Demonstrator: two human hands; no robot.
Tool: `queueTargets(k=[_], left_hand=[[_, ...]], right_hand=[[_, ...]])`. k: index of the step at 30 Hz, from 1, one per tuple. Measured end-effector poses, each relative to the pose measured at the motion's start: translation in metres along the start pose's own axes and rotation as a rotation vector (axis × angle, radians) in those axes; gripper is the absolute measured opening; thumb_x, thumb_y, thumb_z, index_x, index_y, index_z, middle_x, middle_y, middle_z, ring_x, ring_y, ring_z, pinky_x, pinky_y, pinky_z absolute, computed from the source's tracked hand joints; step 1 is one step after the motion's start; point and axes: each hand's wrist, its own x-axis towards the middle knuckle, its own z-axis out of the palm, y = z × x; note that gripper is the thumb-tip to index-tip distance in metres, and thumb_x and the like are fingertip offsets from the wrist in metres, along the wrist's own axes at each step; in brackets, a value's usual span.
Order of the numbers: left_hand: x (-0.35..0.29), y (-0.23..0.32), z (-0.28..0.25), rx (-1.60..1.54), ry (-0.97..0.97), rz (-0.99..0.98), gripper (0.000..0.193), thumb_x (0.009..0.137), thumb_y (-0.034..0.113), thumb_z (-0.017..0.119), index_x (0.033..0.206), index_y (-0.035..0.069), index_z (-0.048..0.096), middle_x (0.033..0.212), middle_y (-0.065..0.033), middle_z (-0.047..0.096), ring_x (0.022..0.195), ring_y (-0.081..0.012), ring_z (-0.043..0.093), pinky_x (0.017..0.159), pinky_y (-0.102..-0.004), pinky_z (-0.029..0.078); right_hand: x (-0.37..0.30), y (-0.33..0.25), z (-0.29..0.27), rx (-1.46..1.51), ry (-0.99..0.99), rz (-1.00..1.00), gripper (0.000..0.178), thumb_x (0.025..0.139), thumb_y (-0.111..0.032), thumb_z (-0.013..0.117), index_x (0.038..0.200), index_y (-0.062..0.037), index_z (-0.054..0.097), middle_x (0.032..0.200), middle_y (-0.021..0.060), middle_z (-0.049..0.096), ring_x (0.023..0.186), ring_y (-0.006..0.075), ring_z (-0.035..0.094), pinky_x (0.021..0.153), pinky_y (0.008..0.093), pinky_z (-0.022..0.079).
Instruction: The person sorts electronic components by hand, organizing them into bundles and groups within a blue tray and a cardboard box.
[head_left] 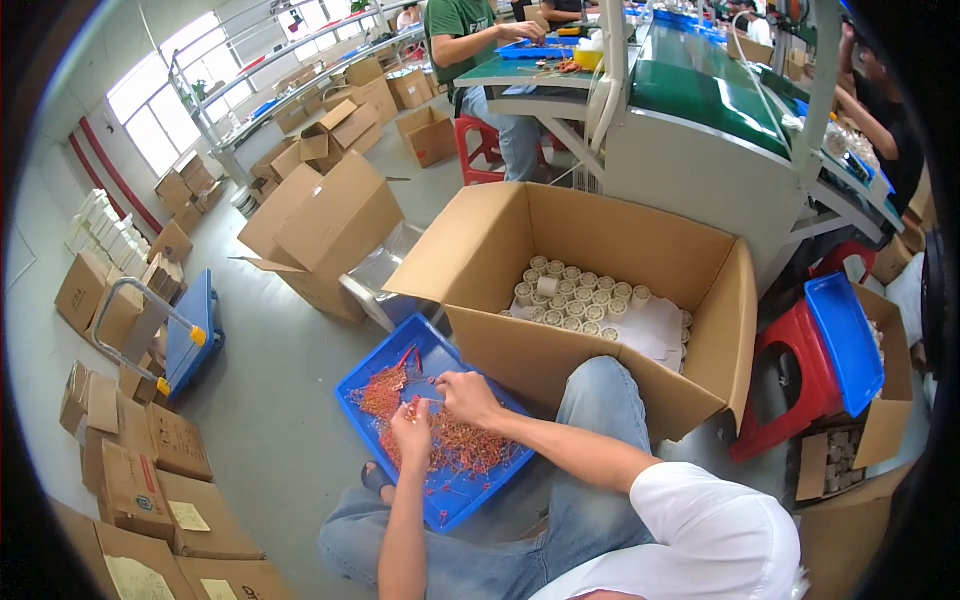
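A blue plastic tray (455, 512) lies in front of me. It holds a tangled heap of small red and copper-coloured wire pieces (465, 445), with a denser pile (380, 393) toward its left side. Above the heap, my left hand (411, 432) is closed around a few of these small pieces, whose copper and red ends show at the fingertips. Just right of it and slightly farther away, my right hand (467, 398) is closed with its fingers pinched together. Whatever sits in that pinch is too small to make out.
Behind the tray stands a large open carton (590, 350) with rows of white round parts (575, 295). A red stool (795, 375) bearing a blue tray (845, 345) is at right. Cartons (180, 440) and a blue trolley (190, 335) line the left. Other people work at the green-topped line (690, 85).
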Motion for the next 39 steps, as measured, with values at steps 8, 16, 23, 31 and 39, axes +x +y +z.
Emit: queueTargets(k=[8, 16, 23, 31, 39], left_hand=[[0.007, -0.007, -0.011, -0.249, -0.234, -0.054, 0.011, 0.094, 0.008, 0.058, 0.104, 0.002, 0.060, 0.090, -0.0027, 0.063, 0.077, -0.0102, 0.061, 0.064, -0.0274, 0.054], [0.002, -0.002, -0.014, -0.142, -0.205, 0.095, 0.014, 0.091, 0.008, 0.064, 0.102, 0.001, 0.059, 0.091, -0.0061, 0.065, 0.080, -0.0114, 0.063, 0.069, -0.0257, 0.052], [-0.006, 0.023, -0.015, 0.095, -0.204, 0.256, 0.022, 0.086, 0.015, 0.070, 0.096, -0.004, 0.065, 0.083, -0.0065, 0.068, 0.074, -0.0112, 0.063, 0.066, -0.0254, 0.051], [-0.008, 0.025, -0.016, 0.208, -0.095, 0.373, 0.025, 0.085, 0.009, 0.069, 0.105, -0.005, 0.067, 0.077, -0.0091, 0.068, 0.066, -0.0133, 0.063, 0.062, -0.0273, 0.051], [-0.003, 0.000, 0.008, 0.296, 0.135, 0.323, 0.023, 0.079, 0.010, 0.075, 0.097, -0.004, 0.071, 0.068, -0.0100, 0.069, 0.055, -0.0116, 0.061, 0.052, -0.0277, 0.047]], right_hand=[[0.001, 0.009, 0.007, 0.142, -0.092, -0.101, 0.033, 0.089, -0.024, 0.060, 0.108, 0.0016, 0.067, 0.101, 0.0231, 0.068, 0.095, 0.0331, 0.066, 0.082, 0.0422, 0.050], [0.009, -0.001, -0.011, 0.289, -0.303, 0.098, 0.027, 0.084, -0.017, 0.064, 0.103, 0.0018, 0.069, 0.092, 0.0203, 0.070, 0.087, 0.0285, 0.069, 0.077, 0.0381, 0.052], [0.010, 0.013, -0.006, 0.182, -0.312, -0.077, 0.029, 0.084, -0.017, 0.061, 0.104, 0.0032, 0.067, 0.093, 0.0230, 0.069, 0.087, 0.0339, 0.068, 0.076, 0.0406, 0.052], [0.007, 0.000, -0.006, 0.192, -0.344, -0.022, 0.025, 0.082, -0.016, 0.059, 0.096, 0.0037, 0.068, 0.085, 0.0235, 0.068, 0.082, 0.0369, 0.068, 0.073, 0.0436, 0.052], [-0.011, -0.008, 0.009, -0.024, -0.031, 0.035, 0.022, 0.079, -0.012, 0.058, 0.086, 0.0064, 0.066, 0.080, 0.0306, 0.064, 0.079, 0.0440, 0.065, 0.071, 0.0521, 0.052]])
